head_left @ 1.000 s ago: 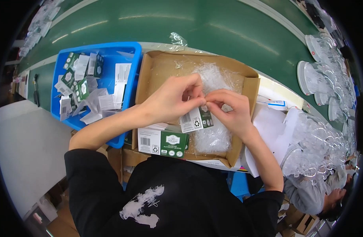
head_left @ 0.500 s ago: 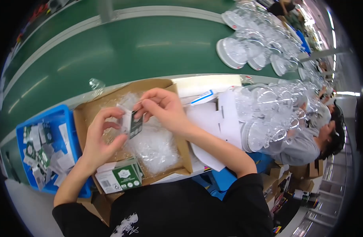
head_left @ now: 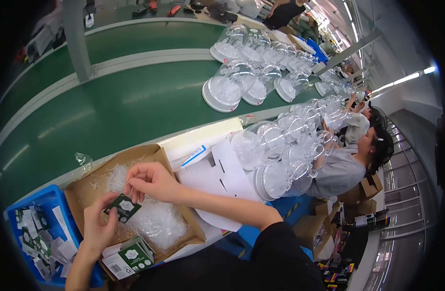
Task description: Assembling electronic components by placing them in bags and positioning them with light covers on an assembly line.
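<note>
My left hand point(head_left: 99, 219) holds a small green card point(head_left: 122, 208) with white print, thumb across its face. Close above the card, my right hand point(head_left: 153, 182) has its thumb and fingertips pinched together. Whatever is between those fingertips is too small to make out. Both hands are over a shallow cardboard box point(head_left: 192, 224). Crumpled clear plastic bags point(head_left: 160, 226) fill much of it. A stack of green and white cards point(head_left: 131, 257) lies in the box's near corner.
A blue bin point(head_left: 69, 195) of loose cards and packets stands left of the box. White sheets point(head_left: 216, 180) lie right of it. Clear domed containers with white bases point(head_left: 228, 92) crowd the green table point(head_left: 130, 104). A co-worker in grey point(head_left: 346, 167) is at the right.
My view has swung to the right and up, so the box and hands appear lower left. The card has turned in my left hand, showing its green face. My right fingers remain pinched beside it.
</note>
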